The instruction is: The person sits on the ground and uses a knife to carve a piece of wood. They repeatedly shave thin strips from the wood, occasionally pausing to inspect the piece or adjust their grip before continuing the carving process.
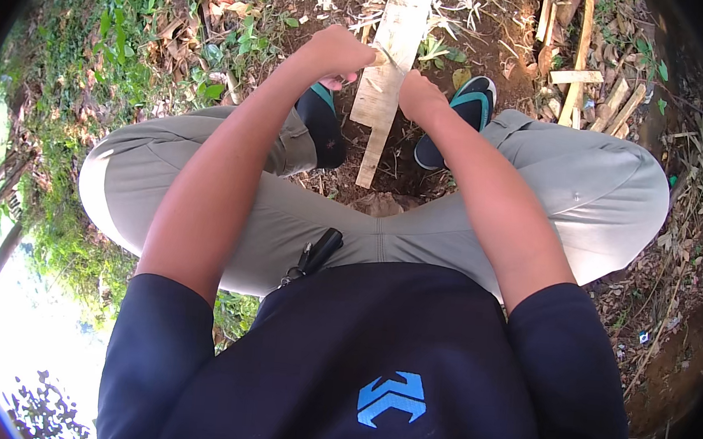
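Note:
My left hand point(340, 53) is closed in a fist over the left edge of a long pale wooden board point(393, 26). A short bit of light wood point(379, 57) pokes out from its fingers. Just to the right, my right hand point(421, 97) is also closed, its fingers wrapped round what looks like a knife. The thin dark blade point(394, 62) slants up and left from that hand to the bit of wood; the handle is hidden. The board lies lengthwise on the ground between my feet, its near end notched to a narrow strip.
On either side of the board are my sandalled feet, the right sandal point(474, 104) dark with teal straps. Cut wood strips point(579, 76) lie at the far right among dry leaves. Green plants point(118, 32) grow at left. A dark key holder point(322, 252) hangs at my waist.

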`<state>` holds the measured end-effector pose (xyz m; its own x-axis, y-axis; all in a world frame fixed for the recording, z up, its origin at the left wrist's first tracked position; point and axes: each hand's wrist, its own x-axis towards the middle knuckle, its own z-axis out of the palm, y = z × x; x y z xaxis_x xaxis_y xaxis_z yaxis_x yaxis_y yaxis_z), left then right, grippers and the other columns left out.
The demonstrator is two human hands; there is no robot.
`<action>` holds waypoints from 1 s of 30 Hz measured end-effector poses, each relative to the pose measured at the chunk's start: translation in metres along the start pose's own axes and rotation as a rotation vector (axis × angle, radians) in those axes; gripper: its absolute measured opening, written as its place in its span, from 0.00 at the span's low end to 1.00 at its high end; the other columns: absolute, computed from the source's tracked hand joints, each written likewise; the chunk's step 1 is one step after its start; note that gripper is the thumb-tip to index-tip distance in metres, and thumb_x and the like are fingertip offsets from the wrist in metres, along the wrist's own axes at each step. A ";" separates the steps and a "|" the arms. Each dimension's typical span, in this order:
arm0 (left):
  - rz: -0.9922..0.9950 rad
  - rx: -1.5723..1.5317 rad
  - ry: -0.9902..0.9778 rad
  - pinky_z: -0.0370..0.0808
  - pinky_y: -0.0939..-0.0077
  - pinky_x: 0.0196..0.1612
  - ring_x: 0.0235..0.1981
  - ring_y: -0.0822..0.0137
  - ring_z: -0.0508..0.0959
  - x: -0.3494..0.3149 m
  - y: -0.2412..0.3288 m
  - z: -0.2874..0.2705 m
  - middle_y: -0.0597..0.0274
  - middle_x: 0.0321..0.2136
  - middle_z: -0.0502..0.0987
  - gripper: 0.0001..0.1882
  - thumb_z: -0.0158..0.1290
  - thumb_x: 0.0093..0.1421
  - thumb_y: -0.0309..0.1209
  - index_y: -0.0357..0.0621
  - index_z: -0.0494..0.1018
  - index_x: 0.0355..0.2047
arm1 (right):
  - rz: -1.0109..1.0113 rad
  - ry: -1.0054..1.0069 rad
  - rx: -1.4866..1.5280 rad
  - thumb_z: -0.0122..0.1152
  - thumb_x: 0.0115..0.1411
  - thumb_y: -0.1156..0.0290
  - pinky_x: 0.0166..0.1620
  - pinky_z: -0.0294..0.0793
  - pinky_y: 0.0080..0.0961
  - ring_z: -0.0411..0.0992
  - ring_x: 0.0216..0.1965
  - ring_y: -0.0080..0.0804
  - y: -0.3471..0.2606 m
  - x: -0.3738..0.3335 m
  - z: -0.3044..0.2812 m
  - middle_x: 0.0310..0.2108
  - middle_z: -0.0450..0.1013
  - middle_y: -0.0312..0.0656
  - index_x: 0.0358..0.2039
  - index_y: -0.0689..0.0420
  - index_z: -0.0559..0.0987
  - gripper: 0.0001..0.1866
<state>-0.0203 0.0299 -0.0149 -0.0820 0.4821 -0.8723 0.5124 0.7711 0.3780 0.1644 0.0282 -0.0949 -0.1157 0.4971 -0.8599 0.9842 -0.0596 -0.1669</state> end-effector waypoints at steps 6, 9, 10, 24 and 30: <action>-0.010 0.004 -0.004 0.77 0.72 0.17 0.14 0.65 0.76 -0.010 0.002 0.008 0.56 0.16 0.77 0.16 0.52 0.52 0.36 0.30 0.75 0.24 | -0.119 -0.390 -0.481 0.55 0.51 0.79 0.47 0.77 0.39 0.77 0.46 0.49 -0.021 -0.012 -0.039 0.45 0.77 0.54 0.39 0.63 0.83 0.15; 0.010 0.040 -0.010 0.78 0.71 0.17 0.14 0.65 0.77 -0.008 0.007 0.006 0.55 0.17 0.78 0.16 0.51 0.52 0.35 0.29 0.75 0.24 | -0.238 -0.416 -0.781 0.56 0.48 0.79 0.45 0.77 0.39 0.78 0.44 0.48 -0.026 -0.010 -0.035 0.43 0.78 0.54 0.39 0.61 0.84 0.16; 0.015 0.044 -0.020 0.78 0.71 0.18 0.14 0.65 0.77 -0.007 0.005 0.006 0.55 0.17 0.78 0.16 0.51 0.52 0.35 0.30 0.75 0.24 | -0.227 -0.417 -0.782 0.56 0.48 0.79 0.45 0.77 0.39 0.78 0.44 0.48 -0.028 -0.009 -0.033 0.43 0.78 0.54 0.39 0.60 0.84 0.16; -0.008 0.016 -0.058 0.77 0.69 0.17 0.14 0.64 0.76 -0.012 0.009 0.003 0.53 0.18 0.78 0.16 0.50 0.54 0.34 0.28 0.75 0.26 | 0.073 0.044 0.021 0.51 0.60 0.75 0.58 0.70 0.39 0.70 0.57 0.51 0.008 0.001 0.034 0.54 0.70 0.61 0.54 0.64 0.72 0.21; 0.029 0.025 -0.071 0.77 0.68 0.18 0.16 0.61 0.78 -0.022 0.008 0.004 0.49 0.22 0.79 0.16 0.50 0.53 0.33 0.25 0.75 0.27 | 0.104 0.117 -0.225 0.56 0.58 0.71 0.52 0.75 0.36 0.74 0.54 0.45 -0.009 -0.012 -0.046 0.53 0.74 0.50 0.48 0.60 0.80 0.17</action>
<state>-0.0115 0.0238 0.0060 -0.0065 0.4724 -0.8814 0.5353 0.7461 0.3960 0.1626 0.0625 -0.0613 -0.0091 0.5960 -0.8030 0.9965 0.0722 0.0423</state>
